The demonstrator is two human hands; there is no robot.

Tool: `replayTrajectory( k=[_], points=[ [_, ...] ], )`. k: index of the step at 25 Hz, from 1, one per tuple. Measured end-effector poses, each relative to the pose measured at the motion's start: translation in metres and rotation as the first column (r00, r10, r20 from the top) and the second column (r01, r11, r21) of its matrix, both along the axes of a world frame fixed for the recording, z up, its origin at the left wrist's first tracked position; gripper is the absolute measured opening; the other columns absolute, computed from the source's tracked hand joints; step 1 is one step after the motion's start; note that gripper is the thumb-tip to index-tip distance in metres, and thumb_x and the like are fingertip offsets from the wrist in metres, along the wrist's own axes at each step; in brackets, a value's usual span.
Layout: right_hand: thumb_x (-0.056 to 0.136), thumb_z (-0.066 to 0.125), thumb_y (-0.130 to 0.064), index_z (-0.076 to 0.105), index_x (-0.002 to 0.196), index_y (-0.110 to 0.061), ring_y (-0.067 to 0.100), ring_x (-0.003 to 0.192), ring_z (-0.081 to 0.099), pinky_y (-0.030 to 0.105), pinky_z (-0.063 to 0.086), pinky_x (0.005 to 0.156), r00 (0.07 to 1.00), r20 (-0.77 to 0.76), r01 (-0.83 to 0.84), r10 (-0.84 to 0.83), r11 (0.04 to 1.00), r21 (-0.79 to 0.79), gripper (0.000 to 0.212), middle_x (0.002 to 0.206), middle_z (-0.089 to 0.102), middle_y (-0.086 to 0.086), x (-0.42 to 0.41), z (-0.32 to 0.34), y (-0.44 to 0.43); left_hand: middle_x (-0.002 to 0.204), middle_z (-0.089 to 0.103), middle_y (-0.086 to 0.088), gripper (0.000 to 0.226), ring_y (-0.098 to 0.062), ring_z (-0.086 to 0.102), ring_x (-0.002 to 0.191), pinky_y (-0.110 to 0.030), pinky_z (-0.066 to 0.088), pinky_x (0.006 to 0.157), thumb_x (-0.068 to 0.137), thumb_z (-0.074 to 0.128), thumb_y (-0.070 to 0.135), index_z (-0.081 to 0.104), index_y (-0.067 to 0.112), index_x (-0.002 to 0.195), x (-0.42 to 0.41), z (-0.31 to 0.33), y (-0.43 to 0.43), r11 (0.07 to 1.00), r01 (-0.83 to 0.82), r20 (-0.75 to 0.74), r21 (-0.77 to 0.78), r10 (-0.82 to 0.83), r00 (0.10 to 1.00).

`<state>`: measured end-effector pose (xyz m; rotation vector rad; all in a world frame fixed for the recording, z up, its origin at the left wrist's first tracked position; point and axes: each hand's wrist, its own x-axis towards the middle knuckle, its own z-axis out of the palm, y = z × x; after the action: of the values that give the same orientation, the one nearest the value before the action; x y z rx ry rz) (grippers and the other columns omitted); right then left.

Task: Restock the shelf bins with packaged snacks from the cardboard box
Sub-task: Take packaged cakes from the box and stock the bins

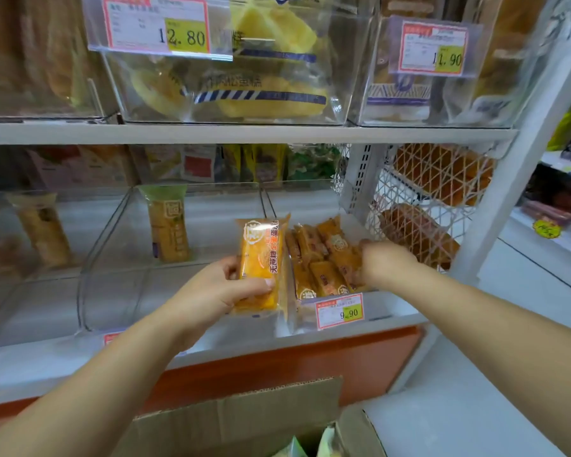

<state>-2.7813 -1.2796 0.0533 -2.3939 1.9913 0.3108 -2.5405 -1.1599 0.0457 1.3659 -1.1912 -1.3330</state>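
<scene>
Head view shows the left hand [211, 291] gripping an orange snack packet [261, 255] upright, thumb across its lower front and fingers curled behind, just at 9 o'clock of the clear bin [388, 305]. The right hand [386, 262] reaches into that bin among the stacked packets [323, 258]; whether its fingers pinch one cannot be told. The cardboard box [238, 420] sits at 6 o'clock. The packet looks light, soft and crushable under slick film, so a gentle hold across its middle, not the crimped ends, seems wise.
</scene>
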Motion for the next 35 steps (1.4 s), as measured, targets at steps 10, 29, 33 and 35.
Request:
replayTrajectory(
  k=[10, 29, 33, 35],
  points=[
    [0.084, 0.065, -0.017, 0.025, 0.15, -0.04, 0.025, 0.09, 0.063, 0.035, 0.058, 0.077, 0.966, -0.123, -0.18, 0.226, 0.935, 0.306, 0.08, 0.129, 0.058, 0.008, -0.004, 0.0, -0.025, 0.103, 0.076, 0.003, 0.055, -0.016, 0.073, 0.091, -0.018, 0.056, 0.067, 0.066, 0.084, 0.029, 0.064, 0.019, 0.116, 0.006, -0.016, -0.005, 0.992, 0.081, -0.002, -0.098, -0.082, 0.997],
    [0.088, 0.06, -0.046, 0.043, 0.139, -0.036, 0.016, 0.102, 0.068, 0.035, 0.056, 0.087, 0.297, 0.95, -0.28, -0.092, 0.943, 0.179, 0.054, 0.119, 0.066, 0.0, 0.025, 0.037, 0.041, 0.104, 0.074, 0.001, 0.046, -0.017, 0.073, 0.089, -0.029, 0.06, 0.072, 0.075, 0.083, 0.027, 0.063, 0.026, 0.116, -0.005, 0.012, -0.007, 0.995, 0.075, 0.086, -0.068, -0.069, 0.994],
    [0.07, 0.074, -0.03, 0.06, 0.118, -0.02, 0.021, 0.094, 0.07, 0.038, 0.058, 0.08, 0.096, 0.981, -0.296, -0.171, 0.936, 0.192, 0.052, 0.11, 0.068, 0.011, 0.022, 0.037, 0.037, 0.102, 0.073, 0.0, 0.045, -0.015, 0.072, 0.087, -0.026, 0.058, 0.069, 0.077, 0.082, 0.027, 0.063, 0.025, 0.117, -0.014, 0.031, -0.018, 0.98, 0.192, 0.283, -0.042, -0.173, 0.943],
    [0.067, 0.079, -0.019, 0.061, 0.109, -0.014, 0.015, 0.083, 0.07, 0.03, 0.057, 0.066, 0.095, 0.979, -0.296, -0.18, 0.934, 0.2, 0.047, 0.106, 0.067, 0.014, 0.01, 0.039, 0.032, 0.104, 0.071, 0.002, 0.044, -0.013, 0.071, 0.086, -0.024, 0.058, 0.067, 0.078, 0.081, 0.024, 0.062, 0.028, 0.117, -0.014, 0.043, -0.024, 0.982, 0.179, 0.342, -0.056, -0.149, 0.928]
  ],
)
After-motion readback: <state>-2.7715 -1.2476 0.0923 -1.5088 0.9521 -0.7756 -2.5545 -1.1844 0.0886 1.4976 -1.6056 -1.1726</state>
